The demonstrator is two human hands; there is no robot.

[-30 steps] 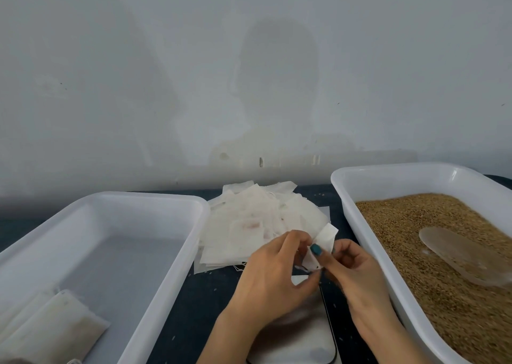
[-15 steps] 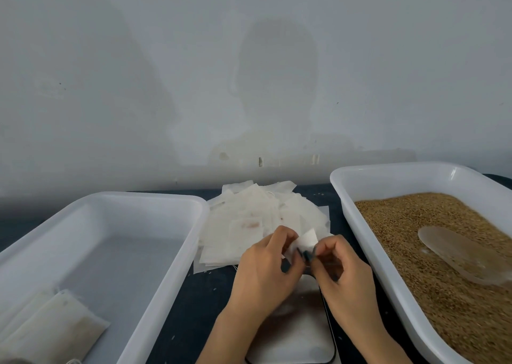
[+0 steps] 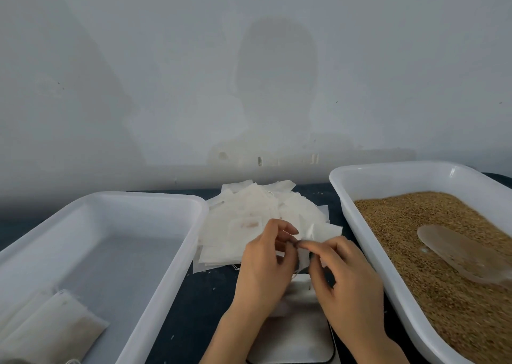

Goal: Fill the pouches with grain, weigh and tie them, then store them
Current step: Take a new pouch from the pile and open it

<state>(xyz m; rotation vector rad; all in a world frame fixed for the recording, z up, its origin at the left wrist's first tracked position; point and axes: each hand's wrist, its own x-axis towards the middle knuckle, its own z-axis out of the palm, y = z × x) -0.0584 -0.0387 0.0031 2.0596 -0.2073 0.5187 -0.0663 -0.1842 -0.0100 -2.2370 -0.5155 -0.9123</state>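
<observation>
A grey wall is backing a dark table (image 3: 194,308). Both hands are working one empty pouch (image 3: 321,230) just above the scale (image 3: 296,336): left hand (image 3: 263,269) and right hand (image 3: 349,283) are pinching its mouth between narrowed fingertips (image 3: 285,226). The pile (image 3: 241,219) is lying just beyond the fingers, the grain (image 3: 443,294) and scoop (image 3: 457,253) to their right. Risk, as judged: if the thin layers are clinging, the mouth may stay shut or tear, spilling grain at filling.
</observation>
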